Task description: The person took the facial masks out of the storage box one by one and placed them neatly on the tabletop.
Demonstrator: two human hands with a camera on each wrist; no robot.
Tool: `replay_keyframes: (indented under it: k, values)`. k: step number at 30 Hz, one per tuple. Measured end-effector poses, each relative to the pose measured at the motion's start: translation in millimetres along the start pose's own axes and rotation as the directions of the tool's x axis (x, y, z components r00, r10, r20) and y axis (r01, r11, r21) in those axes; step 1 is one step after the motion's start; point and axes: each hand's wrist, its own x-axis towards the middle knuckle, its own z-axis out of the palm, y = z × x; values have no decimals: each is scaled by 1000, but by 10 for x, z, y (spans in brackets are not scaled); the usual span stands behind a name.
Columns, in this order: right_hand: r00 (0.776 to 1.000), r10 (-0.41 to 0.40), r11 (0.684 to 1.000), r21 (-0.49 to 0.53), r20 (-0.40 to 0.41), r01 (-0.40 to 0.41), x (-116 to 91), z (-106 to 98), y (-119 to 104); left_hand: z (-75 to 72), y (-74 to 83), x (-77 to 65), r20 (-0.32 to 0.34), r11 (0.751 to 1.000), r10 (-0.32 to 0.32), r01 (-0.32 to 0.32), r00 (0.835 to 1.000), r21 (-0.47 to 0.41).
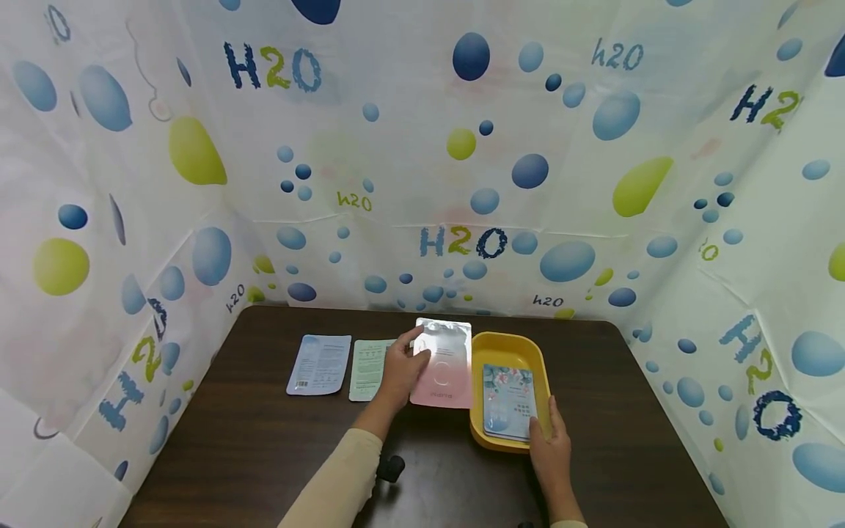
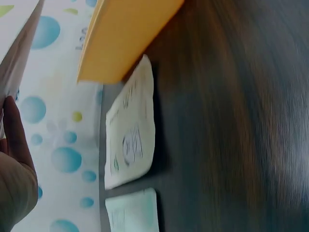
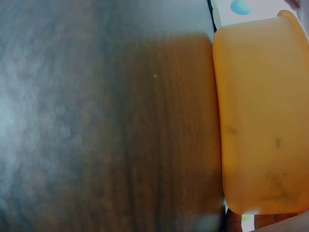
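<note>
My left hand [image 1: 401, 370] pinches the upper left side of a pink and silver sachet [image 1: 444, 367], which is raised beside the basin's left rim. In the left wrist view the left hand [image 2: 17, 186] and an edge of this sachet appear at far left. My right hand [image 1: 551, 447] grips the right wall of a yellow plastic basin [image 1: 485, 341], its thumb over the rim. Inside the basin lies a blue floral packet [image 1: 508, 400]. Left of the left hand, a green-white sachet [image 1: 367, 370] is partly covered by that hand. Further left lies a pale blue sachet [image 1: 320, 364].
A dark wooden table [image 1: 264, 462] carries everything. Behind and at both sides hangs a white curtain [image 1: 396, 161] with blue and green dots. A small black device [image 1: 391, 468] sits by the left wrist.
</note>
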Motion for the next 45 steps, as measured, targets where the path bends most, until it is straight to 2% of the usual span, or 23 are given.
replay_keyframes:
  k: [4,13,21,26,31,36,40,45]
  values:
    - [1000,8,1000,-8,4,-8,-2,-3,-11,-208,41,14,-36,1000,3,-3,999,8]
    - [1000,-16,1000,-10,-12,16,1,-7,-20,-660,146,59,-113,999,-7,1,994,-54]
    - [1000,-26,1000,-13,-11,26,-6,-26,-28,-1040,143,20,-146,1000,-15,17,989,12]
    - [1000,-16,1000,-15,3,16,-10,-32,-32,-1270,143,-57,-168,996,-7,22,986,91]
    - [1000,-18,1000,-13,8,18,-4,-32,-20,-1511,121,-149,-185,995,-7,26,983,98]
    - [999,-31,999,-8,9,31,9,-34,-7,-1756,60,-259,-202,989,-33,61,979,132]
    - [1000,-30,1000,-4,9,30,13,-33,2,-1938,-13,-368,-223,971,-42,92,974,219]
    - [999,-32,999,-3,2,32,13,-32,8,-2127,-149,-498,-225,937,-60,133,973,324]
